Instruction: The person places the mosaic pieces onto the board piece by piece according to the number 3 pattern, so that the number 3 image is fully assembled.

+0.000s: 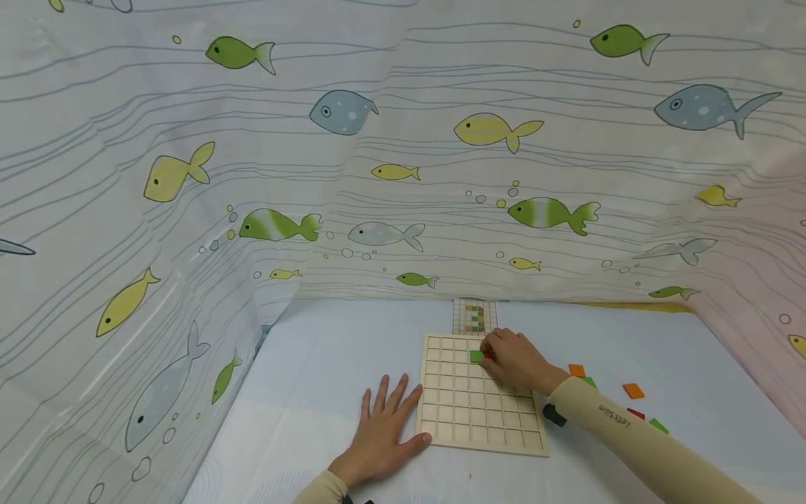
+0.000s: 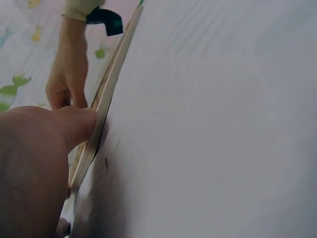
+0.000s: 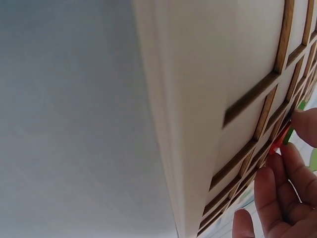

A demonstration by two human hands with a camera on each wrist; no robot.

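A pale wooden grid board (image 1: 469,399) lies on the covered table. My right hand (image 1: 518,360) is over its upper right part. Between thumb and fingertips it pinches a small green tile (image 3: 288,136), seen edge-on in the right wrist view. Right by those fingertips, a red tile (image 3: 278,142) sits in the grid, mostly hidden by the hand in the head view. Another green tile (image 1: 476,356) lies in a cell just left of it. My left hand (image 1: 383,435) rests with spread fingers along the board's left side, its thumb at the lower left edge.
Behind the board lies a pattern card (image 1: 475,318) with orange, green and red squares on a grid. Loose tiles are scattered to the right, among them an orange tile (image 1: 633,390) and a green tile (image 1: 659,425). A fish-printed sheet (image 1: 403,203) hangs around the table.
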